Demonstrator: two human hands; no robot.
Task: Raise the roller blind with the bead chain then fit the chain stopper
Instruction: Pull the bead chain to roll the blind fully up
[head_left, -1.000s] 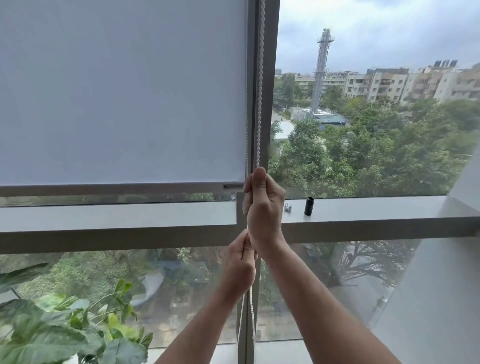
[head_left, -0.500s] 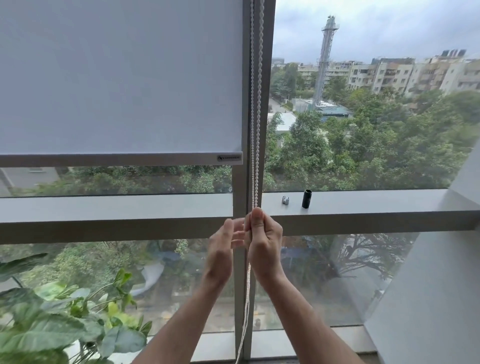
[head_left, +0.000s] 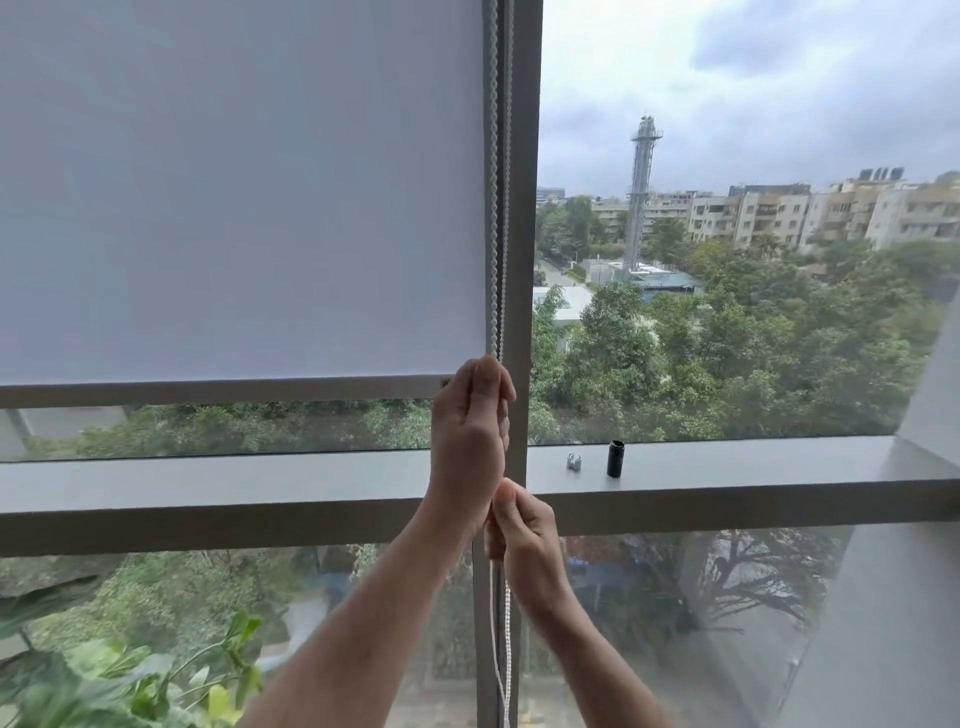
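Left hand (head_left: 470, 441) is gripped high on the bead chain (head_left: 500, 208) at the roller blind (head_left: 239, 197) bottom bar, right hand (head_left: 524, 540) clamped lower: raising step judged underway, chain stopper (head_left: 573, 461) left unfitted on the sill (head_left: 727, 467), another downward pull needed next.

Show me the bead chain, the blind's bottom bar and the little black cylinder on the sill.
bead chain (head_left: 501, 208), head view, strands above the hands
bottom bar (head_left: 218, 393), head view, mid-length
black cylinder (head_left: 615, 459), head view, its side
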